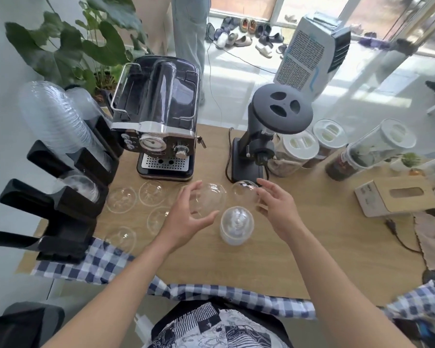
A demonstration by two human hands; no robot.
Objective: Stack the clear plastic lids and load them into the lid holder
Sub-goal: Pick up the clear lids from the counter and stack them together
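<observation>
Gripping one clear lid (207,199) mid-frame, the left hand (183,222) hovers by a short stack (236,226). The right hand (279,209) spreads at another lid (244,192), hold unclear. Loose lids (121,199) lie left by the lid holder (68,202); much seems undone.

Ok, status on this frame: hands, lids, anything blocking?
Left hand grips a dome lid; right hand open beside second lid. Short stack on table, loose lids at left. Lid holder unobstructed.

Wooden worktop (312,247) carries an espresso machine (161,116) and grinder (256,151) upper centre, jars (294,151) upper right, and loose clear lids (122,199) centre left.
</observation>
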